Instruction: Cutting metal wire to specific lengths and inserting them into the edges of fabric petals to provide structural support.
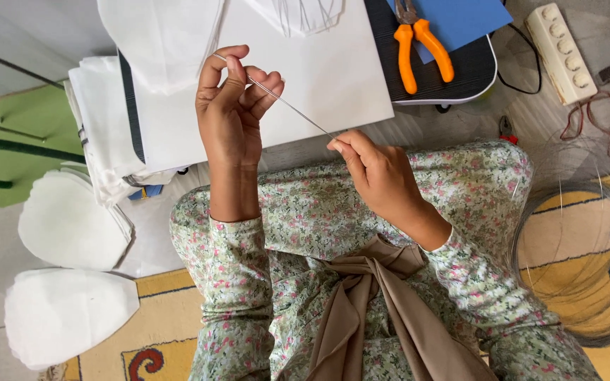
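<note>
A thin straight metal wire [287, 106] runs between both my hands. My left hand [231, 113] pinches its upper end between thumb and fingers, raised above a white sheet [333, 70]. My right hand [379, 173] pinches the lower end over my lap. My sleeves and lap are in green floral cloth, with a tan cloth band tied at the waist.
Orange-handled pliers [418, 46] lie on a blue sheet on a dark tray. A white power strip [561, 53] sits at the top right. A coil of thin wire [587, 268] lies on the yellow rug. White petal-shaped fabric pieces [68, 310] are stacked at the left.
</note>
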